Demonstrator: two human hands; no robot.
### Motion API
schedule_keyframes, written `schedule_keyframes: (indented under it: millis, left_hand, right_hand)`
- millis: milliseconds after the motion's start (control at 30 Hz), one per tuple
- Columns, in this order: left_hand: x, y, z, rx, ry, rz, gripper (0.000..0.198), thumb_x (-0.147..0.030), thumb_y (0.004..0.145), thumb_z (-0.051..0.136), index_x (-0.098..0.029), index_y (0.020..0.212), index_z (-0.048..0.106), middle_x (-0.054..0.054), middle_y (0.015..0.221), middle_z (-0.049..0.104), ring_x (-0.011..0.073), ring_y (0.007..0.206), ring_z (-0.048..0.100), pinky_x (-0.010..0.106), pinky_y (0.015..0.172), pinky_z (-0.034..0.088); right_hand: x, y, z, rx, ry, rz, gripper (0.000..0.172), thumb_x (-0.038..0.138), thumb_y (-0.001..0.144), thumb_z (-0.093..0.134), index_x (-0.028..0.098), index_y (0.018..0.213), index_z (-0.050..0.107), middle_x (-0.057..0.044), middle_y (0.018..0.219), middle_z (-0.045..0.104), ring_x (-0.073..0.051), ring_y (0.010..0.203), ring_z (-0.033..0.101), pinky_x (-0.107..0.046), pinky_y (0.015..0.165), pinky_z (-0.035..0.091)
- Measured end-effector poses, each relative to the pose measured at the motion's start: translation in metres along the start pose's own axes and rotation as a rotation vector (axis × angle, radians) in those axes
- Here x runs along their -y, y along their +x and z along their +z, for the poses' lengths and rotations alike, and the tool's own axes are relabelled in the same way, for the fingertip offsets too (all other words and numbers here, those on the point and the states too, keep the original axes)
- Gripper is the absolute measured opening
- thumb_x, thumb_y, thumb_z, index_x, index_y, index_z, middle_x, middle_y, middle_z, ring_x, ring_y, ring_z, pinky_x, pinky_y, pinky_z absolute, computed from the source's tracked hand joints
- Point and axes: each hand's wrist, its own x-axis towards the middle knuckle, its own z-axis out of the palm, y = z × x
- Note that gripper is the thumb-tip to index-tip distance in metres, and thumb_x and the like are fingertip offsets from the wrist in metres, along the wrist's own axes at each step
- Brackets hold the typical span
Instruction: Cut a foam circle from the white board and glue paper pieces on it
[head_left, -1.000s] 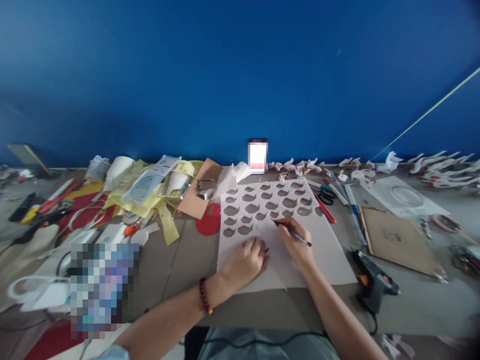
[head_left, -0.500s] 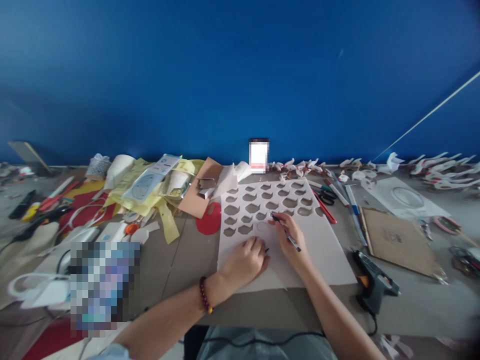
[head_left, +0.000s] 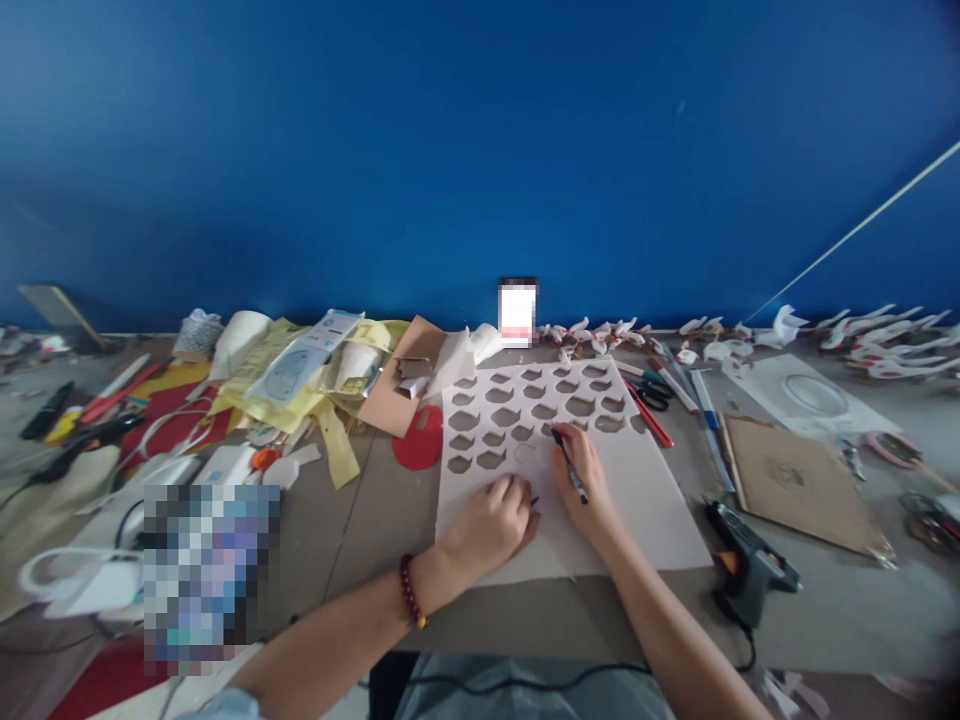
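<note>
**Pen (head_left: pixel 572 470) angle altered over cut-out white sheet (head_left: pixel 637 510)**

Right hand (head_left: pixel 592 480) is clamped on the pen, which slants more near-to-far than earlier. Left hand (head_left: pixel 487 520), unmoved, covers part of the sheet, apart from the right; its grip on a dark tip (head_left: pixel 534 502) cannot be told. Red disc (head_left: pixel 417 440) lies left; glue gun (head_left: pixel 750 575), near right.

a grey-brown surface (head_left: pixel 360 540) spans the scene. in the middle lies a white sheet (head_left: pixel 660 520) with rows of cut-out holes across its far half; a red rounded piece (head_left: pixel 418 442) sits just beside its left edge. to the right are a dark glue gun (head_left: pixel 750 572), near, and flat brown cardboard (head_left: pixel 806 490). white birdlike figures (head_left: pixel 892 345) crowd the far right.
</note>
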Motion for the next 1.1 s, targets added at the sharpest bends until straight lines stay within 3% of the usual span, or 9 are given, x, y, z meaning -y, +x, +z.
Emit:
schedule_keyframes:
  millis: [133,300,433,567,1100]
  left_hand:
    - [0.000,0.000,0.000,0.000,-0.011,-0.009,0.025,-0.027,0.089,0.051,-0.008,0.104,0.059,0.010,0.095,0.064,0.0219,0.090,0.058,0.032,0.068,0.047]
    - [0.000,0.000,0.000,-0.012,-0.011,-0.007,0.024,-0.026,0.088,0.051,-0.008,0.102,0.059,0.010,0.093,0.064,0.0218,0.089,0.058,0.032,0.066,0.047]
    - [0.000,0.001,-0.001,-0.004,-0.011,-0.013,0.024,-0.027,0.089,0.050,-0.009,0.101,0.060,0.010,0.093,0.064,0.0216,0.087,0.058,0.031,0.066,0.047]
    - [0.000,0.000,-0.001,-0.006,-0.006,-0.009,0.026,-0.027,0.087,0.053,-0.007,0.102,0.060,0.010,0.094,0.064,0.0218,0.087,0.058,0.031,0.065,0.047]
    - [0.000,0.000,-0.001,0.007,-0.009,-0.018,0.025,-0.027,0.088,0.051,-0.009,0.101,0.061,0.010,0.092,0.064,0.0216,0.086,0.058,0.031,0.063,0.047]
  right_hand:
    - [-0.002,0.001,-0.002,-0.066,0.017,0.079,0.021,0.030,0.092,0.042,0.021,0.108,0.053,-0.009,0.106,0.062,-0.022,0.100,0.058,-0.038,0.089,0.045]
    - [-0.001,0.002,-0.003,-0.012,0.089,0.191,0.021,0.033,0.092,0.044,0.022,0.102,0.059,-0.006,0.097,0.066,-0.019,0.082,0.063,-0.032,0.075,0.049]
    - [0.004,0.006,-0.005,0.003,0.130,0.037,0.023,0.029,0.093,0.041,0.022,0.102,0.061,-0.008,0.100,0.063,-0.021,0.094,0.060,-0.034,0.083,0.047]
    - [0.007,0.008,-0.005,0.115,0.109,-0.088,0.022,0.024,0.094,0.040,0.022,0.105,0.059,-0.009,0.101,0.059,-0.021,0.098,0.057,-0.035,0.085,0.047]
    - [0.011,0.008,-0.009,0.181,-0.028,-0.114,0.023,0.019,0.094,0.036,0.021,0.110,0.052,-0.010,0.101,0.056,-0.023,0.099,0.052,-0.038,0.082,0.042]
